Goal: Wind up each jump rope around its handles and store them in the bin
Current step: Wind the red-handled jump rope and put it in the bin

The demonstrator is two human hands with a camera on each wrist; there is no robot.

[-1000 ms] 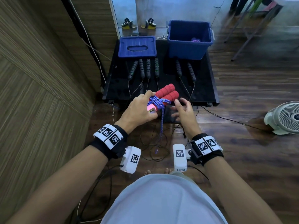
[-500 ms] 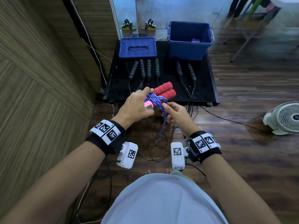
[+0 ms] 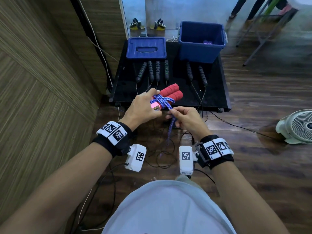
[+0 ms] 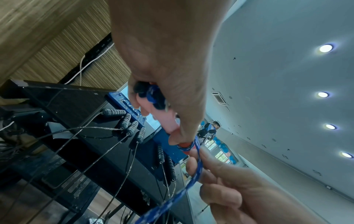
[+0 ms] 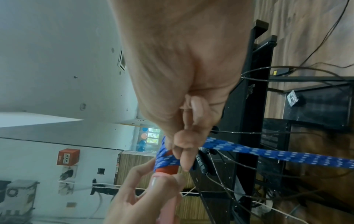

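Two hands winding a blue braided rope around a pair of red handles, above the near edge of a black bench.

The right hand [image 3: 185,119] pinches the blue rope [image 3: 171,124] just below the coil; the left hand [image 3: 143,108] grips the red handles [image 3: 172,92] by their pink ends. Loose rope hangs toward the floor, so winding looks unfinished: the next turn probably needs steady tension. Six black-handled ropes [image 3: 157,70] lie beyond, and the blue bin [image 3: 201,50] stands far right.
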